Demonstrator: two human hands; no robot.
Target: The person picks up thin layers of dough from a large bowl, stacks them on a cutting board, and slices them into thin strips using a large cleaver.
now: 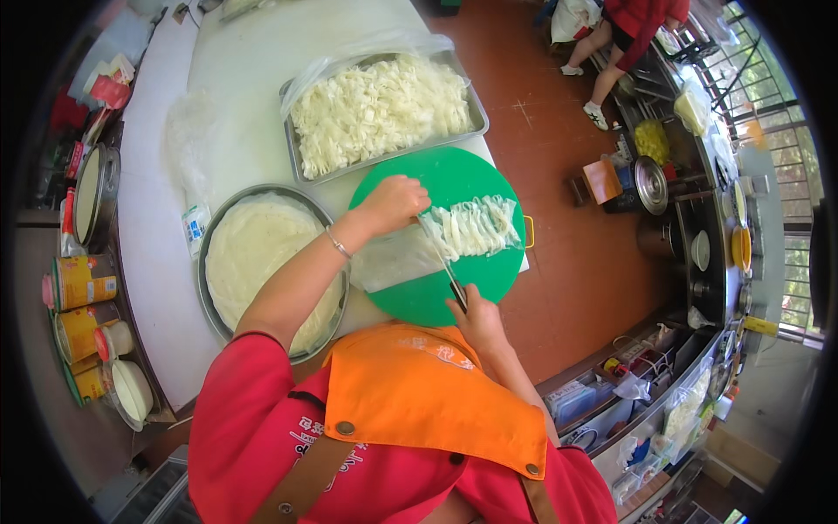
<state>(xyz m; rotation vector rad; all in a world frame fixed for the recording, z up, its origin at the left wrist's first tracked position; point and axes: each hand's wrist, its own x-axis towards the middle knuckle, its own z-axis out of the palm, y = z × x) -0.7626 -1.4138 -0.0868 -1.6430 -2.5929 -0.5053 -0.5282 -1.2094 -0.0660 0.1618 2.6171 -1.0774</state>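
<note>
My right hand point(480, 321) grips the black handle of a knife point(452, 278), its narrow blade pointing away from me over a green round cutting board point(406, 304). My left hand point(396, 200), fingers curled, is beside the blade's far end, at the edge of a translucent white noodle sheet point(393, 259); whether it holds anything is hidden. Right of the blade lies a row of cut noodle strips point(474, 226). A round metal pan point(205, 295) of pale sheets stands at the left, partly under my left forearm. Behind the board, a metal tray point(481, 118) is heaped with cut noodles point(380, 108).
Clear plastic film point(386, 46) lies along the tray's back edge. A plastic bag point(190, 144) rests on the white table point(242, 85). Tins point(85, 281) stand on a shelf at the left. Across the red floor, a person point(609, 46) bends at the far counter.
</note>
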